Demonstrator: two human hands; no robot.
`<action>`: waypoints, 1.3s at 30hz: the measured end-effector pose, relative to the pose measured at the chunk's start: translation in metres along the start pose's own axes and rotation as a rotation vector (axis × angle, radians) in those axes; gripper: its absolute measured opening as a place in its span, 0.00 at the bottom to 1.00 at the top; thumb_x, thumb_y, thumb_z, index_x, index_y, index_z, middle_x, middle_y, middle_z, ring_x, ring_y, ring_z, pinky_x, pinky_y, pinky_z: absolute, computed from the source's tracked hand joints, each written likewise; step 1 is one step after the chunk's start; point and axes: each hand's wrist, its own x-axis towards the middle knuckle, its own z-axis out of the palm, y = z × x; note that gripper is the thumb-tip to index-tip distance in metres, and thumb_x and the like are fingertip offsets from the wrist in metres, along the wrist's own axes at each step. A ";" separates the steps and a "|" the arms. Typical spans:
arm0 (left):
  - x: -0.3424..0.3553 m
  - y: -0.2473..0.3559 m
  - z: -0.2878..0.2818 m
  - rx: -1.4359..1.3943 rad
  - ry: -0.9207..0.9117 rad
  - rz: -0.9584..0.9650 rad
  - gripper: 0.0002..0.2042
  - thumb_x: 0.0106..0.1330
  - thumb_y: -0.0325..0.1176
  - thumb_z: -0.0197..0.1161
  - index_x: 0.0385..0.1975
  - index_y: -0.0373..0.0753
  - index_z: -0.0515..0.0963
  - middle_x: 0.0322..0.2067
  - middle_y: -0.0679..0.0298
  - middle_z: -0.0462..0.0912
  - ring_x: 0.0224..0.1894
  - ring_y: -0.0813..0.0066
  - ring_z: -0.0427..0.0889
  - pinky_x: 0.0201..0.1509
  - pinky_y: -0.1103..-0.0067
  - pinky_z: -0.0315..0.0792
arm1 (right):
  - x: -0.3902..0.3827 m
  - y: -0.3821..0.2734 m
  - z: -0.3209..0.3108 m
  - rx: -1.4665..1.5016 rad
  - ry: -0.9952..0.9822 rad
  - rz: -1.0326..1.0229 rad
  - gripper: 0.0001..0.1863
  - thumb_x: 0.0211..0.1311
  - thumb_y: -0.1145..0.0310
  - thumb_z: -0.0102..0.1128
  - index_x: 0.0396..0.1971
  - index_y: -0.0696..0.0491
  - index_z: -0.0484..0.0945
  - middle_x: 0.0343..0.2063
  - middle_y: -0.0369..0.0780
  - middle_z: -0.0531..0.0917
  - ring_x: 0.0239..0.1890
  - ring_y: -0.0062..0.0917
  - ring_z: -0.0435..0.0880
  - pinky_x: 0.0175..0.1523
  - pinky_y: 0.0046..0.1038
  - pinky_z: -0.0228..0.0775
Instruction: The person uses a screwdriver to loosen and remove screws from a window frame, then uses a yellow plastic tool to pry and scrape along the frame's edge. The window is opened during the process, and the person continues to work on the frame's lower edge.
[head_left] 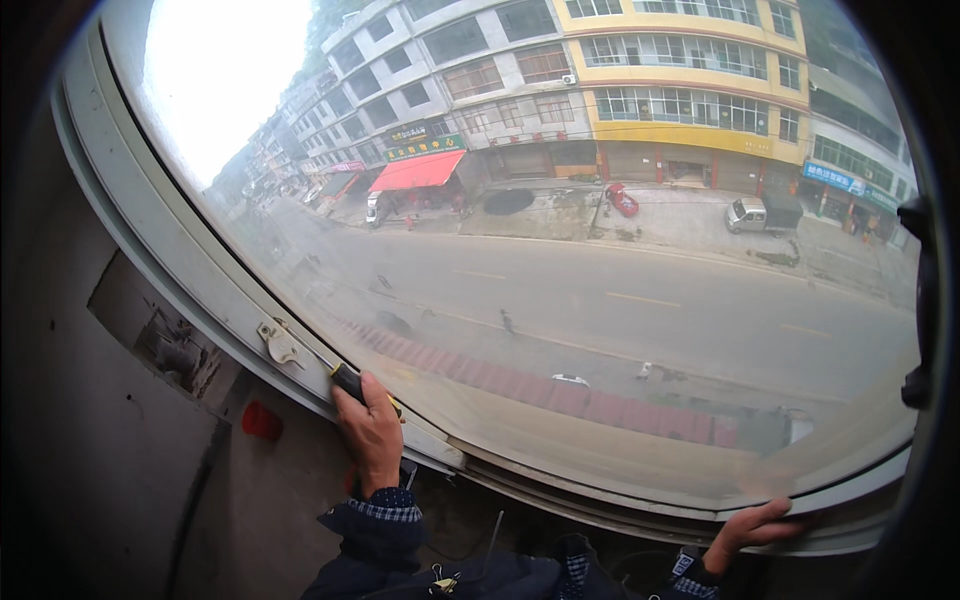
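Observation:
My left hand point(371, 432) is closed round a black-and-yellow screwdriver point(349, 379) and rests against the pale metal frame of the window sash point(178, 263). The screwdriver's thin shaft points up-left toward a small metal latch point(280, 343) on that frame. At the lower right my right hand point(749, 525) grips the bottom rail of the sash point(840, 490), with some fingers hidden at the edge. The large glass pane point(560, 320) fills most of the view above both hands, hazy and smudged.
Through the glass show a street, storefronts, buildings, parked vehicles and a reddish roof below. At left, below the frame, are a grey wall point(110, 420), a recess with rubble point(170, 345) and a red bucket point(261, 421). Dark frame fittings point(910, 220) line the right side.

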 end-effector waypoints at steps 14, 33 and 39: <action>0.003 0.004 -0.004 0.133 0.015 0.098 0.18 0.76 0.42 0.57 0.42 0.28 0.73 0.28 0.43 0.83 0.33 0.41 0.86 0.35 0.59 0.77 | 0.003 -0.021 0.004 0.166 0.042 0.219 0.37 0.81 0.57 0.48 0.76 0.66 0.48 0.72 0.59 0.60 0.71 0.44 0.67 0.73 0.41 0.61; 0.009 -0.021 -0.001 0.275 0.103 0.366 0.19 0.76 0.42 0.57 0.46 0.26 0.71 0.30 0.46 0.82 0.26 0.53 0.84 0.26 0.66 0.78 | 0.002 -0.025 -0.005 0.100 0.062 0.286 0.35 0.80 0.57 0.52 0.72 0.68 0.55 0.66 0.60 0.68 0.65 0.45 0.74 0.69 0.40 0.66; 0.007 -0.021 0.003 0.165 0.085 0.231 0.19 0.76 0.41 0.58 0.44 0.26 0.72 0.32 0.41 0.82 0.33 0.43 0.83 0.33 0.61 0.77 | 0.008 -0.034 -0.018 0.064 -0.029 0.292 0.34 0.80 0.56 0.53 0.69 0.69 0.58 0.63 0.59 0.70 0.63 0.43 0.75 0.68 0.39 0.67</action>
